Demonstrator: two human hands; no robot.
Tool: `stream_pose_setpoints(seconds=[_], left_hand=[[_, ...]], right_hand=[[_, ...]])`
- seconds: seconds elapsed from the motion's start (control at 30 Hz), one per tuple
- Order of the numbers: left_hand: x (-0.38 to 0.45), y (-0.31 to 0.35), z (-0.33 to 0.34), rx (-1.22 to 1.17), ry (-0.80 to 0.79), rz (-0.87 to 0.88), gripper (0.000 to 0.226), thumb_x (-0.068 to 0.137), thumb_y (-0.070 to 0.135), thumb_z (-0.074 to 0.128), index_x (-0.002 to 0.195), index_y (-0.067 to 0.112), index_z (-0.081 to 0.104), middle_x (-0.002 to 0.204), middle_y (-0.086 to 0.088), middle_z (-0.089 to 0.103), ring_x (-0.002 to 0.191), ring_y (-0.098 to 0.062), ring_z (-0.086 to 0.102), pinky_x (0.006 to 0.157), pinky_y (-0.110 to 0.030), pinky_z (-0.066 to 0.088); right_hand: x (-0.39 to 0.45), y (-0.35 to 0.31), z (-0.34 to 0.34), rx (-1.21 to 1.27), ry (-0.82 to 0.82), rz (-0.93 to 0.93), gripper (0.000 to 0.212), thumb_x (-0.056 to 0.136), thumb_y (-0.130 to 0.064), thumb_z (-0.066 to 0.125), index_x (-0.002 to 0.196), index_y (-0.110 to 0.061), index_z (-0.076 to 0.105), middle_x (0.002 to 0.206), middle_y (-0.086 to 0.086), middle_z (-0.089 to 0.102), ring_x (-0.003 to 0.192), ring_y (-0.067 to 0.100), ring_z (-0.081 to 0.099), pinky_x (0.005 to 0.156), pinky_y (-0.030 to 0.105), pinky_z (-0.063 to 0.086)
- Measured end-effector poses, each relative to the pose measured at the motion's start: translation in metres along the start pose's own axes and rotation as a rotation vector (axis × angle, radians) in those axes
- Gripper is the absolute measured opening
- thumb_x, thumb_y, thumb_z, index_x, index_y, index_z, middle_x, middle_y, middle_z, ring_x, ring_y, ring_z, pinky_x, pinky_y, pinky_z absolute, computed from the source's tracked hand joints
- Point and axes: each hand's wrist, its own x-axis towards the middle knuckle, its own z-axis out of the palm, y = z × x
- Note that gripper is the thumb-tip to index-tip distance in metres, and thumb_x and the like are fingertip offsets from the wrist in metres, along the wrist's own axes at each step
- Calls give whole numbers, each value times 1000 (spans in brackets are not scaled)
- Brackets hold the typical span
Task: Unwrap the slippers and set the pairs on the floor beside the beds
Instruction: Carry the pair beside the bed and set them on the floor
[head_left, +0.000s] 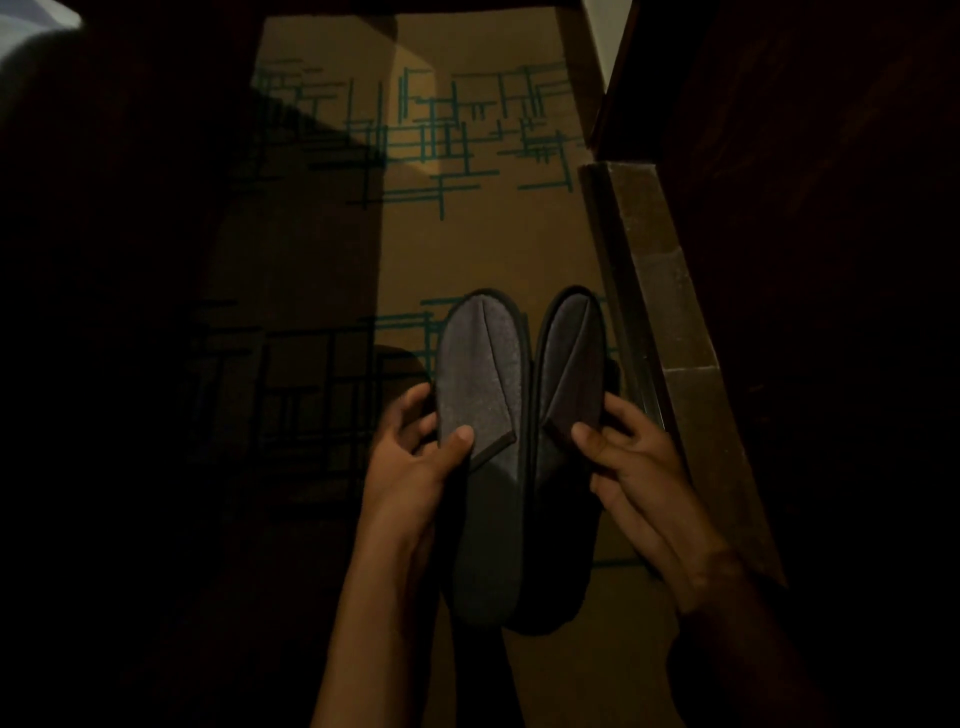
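Two dark grey slippers lie side by side with toes pointing away from me, over the tan carpet. My left hand (421, 457) grips the left slipper (480, 384) at its outer edge, thumb pressed on the upper. My right hand (631, 457) holds the right slipper (571, 364) the same way from its right side. Both uppers lie flat and folded. No wrapping shows on them. Whether the soles touch the floor I cannot tell.
The carpet (467, 234) is tan with teal line patterns. A dark bed side fills the left (104, 312). On the right runs a brown upholstered bed base (670, 291) with dark furniture above it. The room is dim.
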Motion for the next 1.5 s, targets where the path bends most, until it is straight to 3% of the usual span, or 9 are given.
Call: stream_pose_setpoints(seconds=[0.1, 0.37, 0.67, 0.8, 0.9, 1.07, 1.17, 1.37, 1.5], left_hand=[[2, 3, -5, -7, 38, 24, 57, 91, -7, 61, 136, 25, 50, 123, -13, 65, 91, -16, 70, 63, -23, 61], [4, 7, -15, 53, 60, 53, 29, 93, -3, 61, 100, 25, 62, 83, 7, 78, 69, -6, 75, 55, -18, 58], [5, 3, -23, 83, 117, -19, 20, 92, -2, 63, 100, 16, 65, 84, 4, 77, 67, -7, 75, 58, -22, 57], [9, 6, -25, 109, 175, -28, 20, 93, -1, 62, 105, 16, 61, 85, 3, 71, 70, -8, 68, 59, -23, 52], [13, 11, -24, 127, 191, -30, 23, 93, -2, 61, 108, 16, 59, 83, 3, 68, 72, -8, 64, 61, -24, 48], [30, 28, -25, 286, 154, 24, 25, 94, -5, 58, 110, 14, 61, 79, 4, 66, 56, 0, 66, 46, -9, 50], [44, 35, -26, 389, 139, 49, 27, 94, -5, 57, 118, 7, 64, 93, -6, 68, 72, -10, 62, 51, -8, 50], [82, 44, -11, 665, 57, 193, 35, 92, -9, 59, 128, -10, 59, 124, -26, 65, 103, -19, 56, 66, -12, 41], [107, 48, 3, 803, -60, 222, 33, 92, -9, 60, 125, -12, 61, 123, -30, 66, 92, -20, 61, 56, -3, 44]], right_hand=[[1, -1, -5, -6, 41, -10, 44, 93, 9, 53, 131, -13, 54, 110, 12, 75, 99, 24, 74, 79, 33, 62], [1, 5, -15, -12, 163, -4, 34, 93, 7, 55, 125, -3, 58, 116, 19, 72, 98, 23, 73, 73, 28, 62], [-9, 20, -22, -122, 198, 45, 19, 93, 1, 58, 111, -1, 63, 108, 18, 74, 97, 27, 74, 69, 30, 59], [-12, 25, -21, -172, 242, 78, 28, 95, -4, 59, 122, -3, 58, 122, 19, 68, 115, 34, 64, 94, 48, 53], [-16, 29, -19, -108, 227, 99, 15, 94, 0, 58, 107, -5, 63, 110, 18, 73, 102, 31, 70, 82, 43, 57], [-23, 43, -14, 19, 184, 166, 33, 90, 9, 58, 119, -6, 59, 116, 19, 71, 108, 33, 68, 86, 45, 57], [-27, 53, -9, 98, 253, 208, 48, 89, 11, 60, 134, -5, 51, 129, 22, 62, 113, 34, 63, 91, 49, 53], [-41, 80, 9, -20, 403, 322, 16, 90, 3, 64, 104, 3, 58, 118, 26, 65, 102, 38, 66, 69, 37, 56], [-42, 89, 16, 43, 420, 433, 13, 91, -3, 67, 101, -1, 59, 116, 22, 62, 88, 31, 63, 63, 37, 55]])
